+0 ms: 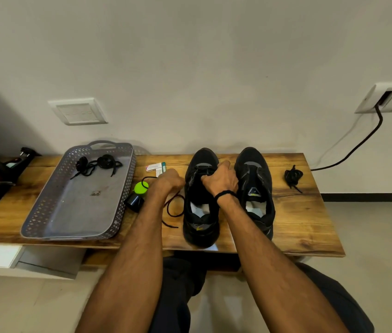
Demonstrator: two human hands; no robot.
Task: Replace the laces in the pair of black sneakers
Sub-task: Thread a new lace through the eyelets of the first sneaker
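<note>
Nearest, 2 bare forearms reach out over dark trousers (183, 280) to a wooden worktop (298, 224); on it stand 2 black sneakers side by side, heels near, toes toward the wall; the left sneaker (201, 227) has its heel at the near edge, the right sneaker (255, 188) is just beside it. A loose lace (173, 209) curls on the worktop left of the left sneaker and runs up under the left hand (168, 182), whose fingers are curled tight around it. The right hand (221, 180), a black band (225, 194) on its wrist, grips the left sneaker's upper near the tongue, fingers curled in. Left lies a grey tray (70, 212); between it and the left hand sit a green cap (141, 188) and a small black object (134, 200). Farther off, tangled laces (96, 164) lie at the tray's far end; a small box (155, 167) lies beyond the left hand; 1 bundled lace (292, 176) rests right of the sneakers. On the wall, 2 sockets; a black cable (358, 145) hangs from the right one.
</note>
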